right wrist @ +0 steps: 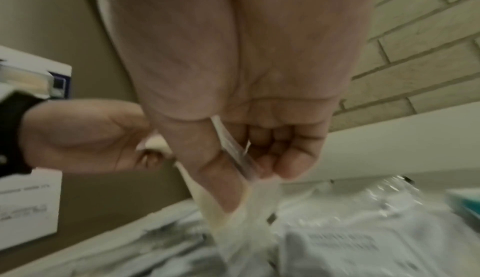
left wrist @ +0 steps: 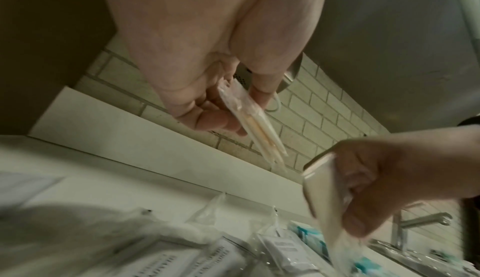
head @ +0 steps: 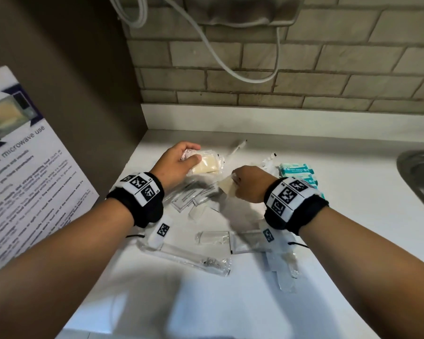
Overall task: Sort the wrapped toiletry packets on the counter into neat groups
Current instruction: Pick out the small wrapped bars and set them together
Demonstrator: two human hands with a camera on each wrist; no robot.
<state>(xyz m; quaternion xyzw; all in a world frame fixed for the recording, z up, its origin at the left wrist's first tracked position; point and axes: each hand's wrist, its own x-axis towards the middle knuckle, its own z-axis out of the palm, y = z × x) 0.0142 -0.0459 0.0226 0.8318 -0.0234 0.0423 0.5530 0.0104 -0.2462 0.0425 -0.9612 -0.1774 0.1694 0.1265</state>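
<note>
Wrapped toiletry packets lie scattered on the white counter (head: 304, 302). My left hand (head: 181, 159) is raised near the back left and grips a small stack of cream packets in clear wrap (head: 207, 163), seen edge-on between fingers and thumb in the left wrist view (left wrist: 259, 129). My right hand (head: 246, 183) is just to its right and pinches one more cream packet (head: 227, 186) by its wrap (right wrist: 235, 151). Below the hands lie grey printed sachets (head: 194, 195). Teal packets (head: 296, 170) sit stacked by the right wrist.
A long clear toothbrush packet (head: 189, 259) and small clear packets (head: 213, 237) lie near the front. A steel sink (head: 421, 177) is at the right edge. A brown side panel with a microwave notice (head: 22, 179) closes the left. A white cable (head: 220, 57) hangs on the brick wall.
</note>
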